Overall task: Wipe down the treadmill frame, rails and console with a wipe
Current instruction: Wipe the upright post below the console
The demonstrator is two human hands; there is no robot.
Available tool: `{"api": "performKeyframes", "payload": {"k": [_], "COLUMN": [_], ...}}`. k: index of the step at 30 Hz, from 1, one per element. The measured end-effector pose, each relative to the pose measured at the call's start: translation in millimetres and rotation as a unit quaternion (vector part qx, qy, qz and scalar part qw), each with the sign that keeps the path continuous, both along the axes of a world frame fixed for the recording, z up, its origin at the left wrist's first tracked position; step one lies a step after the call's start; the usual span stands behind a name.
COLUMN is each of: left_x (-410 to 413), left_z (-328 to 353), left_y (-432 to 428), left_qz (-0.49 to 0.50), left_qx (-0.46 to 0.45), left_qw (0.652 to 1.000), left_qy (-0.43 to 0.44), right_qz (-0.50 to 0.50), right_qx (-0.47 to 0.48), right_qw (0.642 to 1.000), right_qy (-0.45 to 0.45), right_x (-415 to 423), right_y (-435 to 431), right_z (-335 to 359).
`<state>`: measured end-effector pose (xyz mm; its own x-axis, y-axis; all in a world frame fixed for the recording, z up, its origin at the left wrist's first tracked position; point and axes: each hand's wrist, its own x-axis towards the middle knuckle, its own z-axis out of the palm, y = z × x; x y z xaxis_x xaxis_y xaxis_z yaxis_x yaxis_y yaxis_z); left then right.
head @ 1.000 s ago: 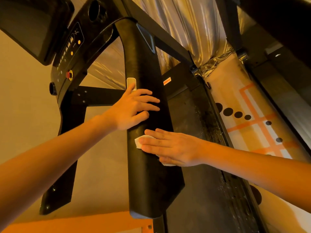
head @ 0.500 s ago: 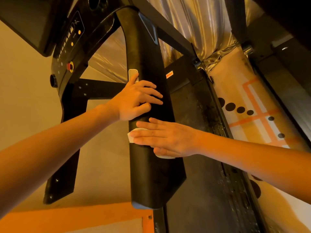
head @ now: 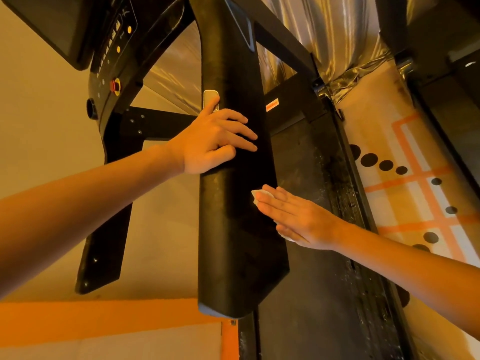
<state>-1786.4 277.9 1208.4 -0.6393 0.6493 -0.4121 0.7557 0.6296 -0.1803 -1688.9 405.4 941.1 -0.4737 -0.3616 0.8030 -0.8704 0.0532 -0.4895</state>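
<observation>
A wide black treadmill handrail (head: 233, 242) runs down the middle of the head view. My left hand (head: 215, 141) grips its left edge, the index finger touching a small silver sensor plate (head: 211, 97). My right hand (head: 293, 216) lies flat on the rail's right edge, pressing a white wipe (head: 259, 195) against it; only the wipe's corners show past the fingers and palm. The console (head: 114, 48), with a dark screen, yellow buttons and a red stop knob (head: 114, 85), sits at the upper left.
The dark treadmill belt (head: 306, 294) lies below the rail, with a dusty side rail (head: 363, 242) on its right. A patterned floor with orange lines and black dots (head: 405, 193) is further right. Silver foil sheeting (head: 337, 35) hangs behind. An orange floor stripe (head: 104, 320) runs at the lower left.
My right hand has slid with the wipe from the rail's left side across to its right edge. The view shifted slightly up the rail. My left hand kept its grip.
</observation>
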Motion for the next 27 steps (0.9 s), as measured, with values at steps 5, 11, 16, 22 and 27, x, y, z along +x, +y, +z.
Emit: {"api": "performKeyframes", "payload": {"k": [5,11,16,22,27], "left_x": [2,1,0,-4,-3], "left_z": [1,-1,1,0,0], "left_y": [2,1,1,0,1], "left_qz": [-0.005,-0.011,-0.020,-0.048,-0.043], "left_qx": [0.006,0.010,0.006,-0.003,-0.002], "left_qw": [1.000,1.000,1.000,0.999,0.999], "left_qy": [-0.002,-0.002,0.000,-0.005,-0.003], "right_qz": [0.051,0.063,0.049,0.075,0.039], "right_qx": [-0.014,0.013,0.017,-0.015,0.005], "right_qw": [0.998,0.997,0.999,0.997,0.999], "right_qy": [0.036,0.038,0.008,0.032,0.031], "right_x": [5,7,19,22,19], "right_y": [-5,-2,3,-3,4], "right_z": [46,56,45,75,44]}}
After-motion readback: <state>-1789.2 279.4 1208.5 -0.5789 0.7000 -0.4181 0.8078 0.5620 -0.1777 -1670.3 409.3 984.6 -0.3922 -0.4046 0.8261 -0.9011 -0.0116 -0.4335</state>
